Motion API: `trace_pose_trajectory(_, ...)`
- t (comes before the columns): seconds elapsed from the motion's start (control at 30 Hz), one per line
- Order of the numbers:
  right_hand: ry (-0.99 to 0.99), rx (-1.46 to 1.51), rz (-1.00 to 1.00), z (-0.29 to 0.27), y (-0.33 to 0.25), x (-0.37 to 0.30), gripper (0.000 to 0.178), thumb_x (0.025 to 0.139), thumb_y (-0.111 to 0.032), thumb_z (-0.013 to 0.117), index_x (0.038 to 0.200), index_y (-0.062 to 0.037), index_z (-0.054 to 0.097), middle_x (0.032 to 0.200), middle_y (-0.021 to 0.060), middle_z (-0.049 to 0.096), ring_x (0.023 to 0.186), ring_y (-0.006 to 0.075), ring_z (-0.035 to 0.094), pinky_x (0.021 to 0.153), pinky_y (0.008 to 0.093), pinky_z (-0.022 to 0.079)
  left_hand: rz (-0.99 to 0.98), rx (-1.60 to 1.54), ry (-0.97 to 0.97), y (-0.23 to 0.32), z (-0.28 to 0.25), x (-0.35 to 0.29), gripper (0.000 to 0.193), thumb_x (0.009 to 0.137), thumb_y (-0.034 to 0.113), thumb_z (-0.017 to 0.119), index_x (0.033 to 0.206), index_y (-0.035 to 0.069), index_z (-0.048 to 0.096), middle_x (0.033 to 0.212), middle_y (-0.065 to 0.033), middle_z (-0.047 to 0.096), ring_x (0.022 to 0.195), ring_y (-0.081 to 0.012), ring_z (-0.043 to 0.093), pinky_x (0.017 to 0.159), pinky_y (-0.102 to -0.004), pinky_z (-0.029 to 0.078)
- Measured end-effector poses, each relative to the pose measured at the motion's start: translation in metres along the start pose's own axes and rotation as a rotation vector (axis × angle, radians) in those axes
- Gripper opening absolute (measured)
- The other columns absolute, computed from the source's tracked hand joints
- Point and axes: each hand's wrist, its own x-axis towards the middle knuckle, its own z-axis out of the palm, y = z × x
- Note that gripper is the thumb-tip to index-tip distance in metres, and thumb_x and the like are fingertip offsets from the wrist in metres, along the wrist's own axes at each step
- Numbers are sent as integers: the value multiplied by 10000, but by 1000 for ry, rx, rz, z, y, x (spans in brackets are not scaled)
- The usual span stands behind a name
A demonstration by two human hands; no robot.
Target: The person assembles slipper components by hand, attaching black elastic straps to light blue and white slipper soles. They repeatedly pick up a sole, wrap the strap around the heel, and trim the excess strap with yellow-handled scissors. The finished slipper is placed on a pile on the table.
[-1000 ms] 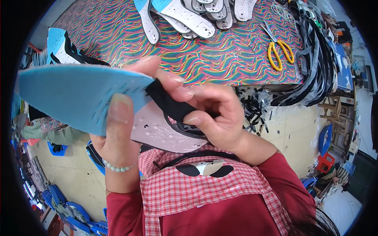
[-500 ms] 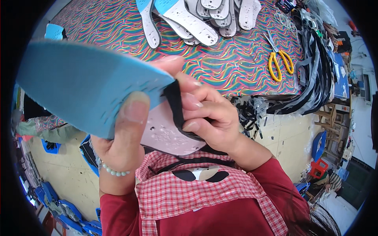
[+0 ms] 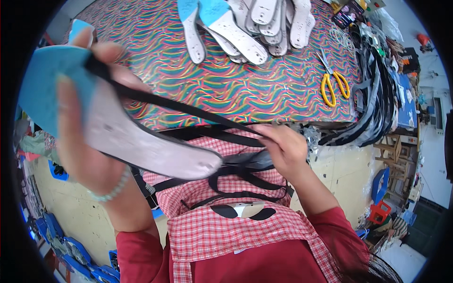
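Observation:
My left hand (image 3: pixel 89 137) grips the wide blue end of an insole (image 3: pixel 146 146), thumb on its face and fingers behind; motion smears the fingers a little. The insole has a pale pinkish-white section with a dark edge, its narrow end pointing right. From its edge near my left fingers a black strip (image 3: pixel 188 111) runs taut to my right hand (image 3: pixel 285 146), which pinches it at the right. More loose black strip (image 3: pixel 250 177) hangs over the red checked apron (image 3: pixel 236 231) on my lap.
On the patterned tabletop (image 3: pixel 188 94) lies a pile of insoles (image 3: pixel 231 33). Yellow-handled scissors (image 3: pixel 332 80) rest at the right, near a bundle of black and grey strips (image 3: pixel 377 104) hanging over the edge. Another blue insole (image 3: pixel 81 29) lies far left.
My right hand has drawn away from the insole to the right and down, pulling the black strip out straight. My left hand has moved left and turned the insole, showing its pale section.

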Motion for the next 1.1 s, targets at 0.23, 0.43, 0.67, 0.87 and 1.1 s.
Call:
trace_pose_trajectory(0.23,37,342,-87,-7,-23,16,361,917,-183,524,1235,-15,559,1160,170,605,1062,297,584,929,383,431,-118,205,-239,1,9,-10,447,927,245,457,1163,-128,525,974,-220,606,975,-319,583,900,-408,433)
trace_pose_trajectory(0.43,-264,1396,438,15,-51,88,432,966,-187,512,1352,-25,404,961,13,577,895,56,528,812,226,439,-262,151,-250,-11,28,-33,418,884,266,492,1036,-105,613,897,-219,640,994,-345,565,884,-455,429)
trace_pose_trajectory(0.67,-185,1134,343,10,-36,69,386,956,-220,537,1285,-36,456,869,-2,531,746,46,500,666,214,441,-177,75,-304,-31,18,-36,407,911,287,471,1047,-75,597,853,-195,642,987,-350,571,871,-468,437)
trace_pose_trajectory(0.87,72,916,351,-1,-31,60,305,916,-116,601,1196,-26,519,885,22,620,735,73,579,650,207,478,-220,27,-312,-33,24,-32,416,928,292,449,1092,-70,571,895,-191,620,948,-343,582,870,-467,444)
trace_pose_trajectory(1.1,310,626,-49,33,-35,54,138,797,-66,702,928,-25,687,813,63,631,729,177,580,686,287,456,-215,-30,-200,-31,38,-43,445,957,297,428,1195,-72,505,924,-190,602,871,-307,604,813,-442,485)
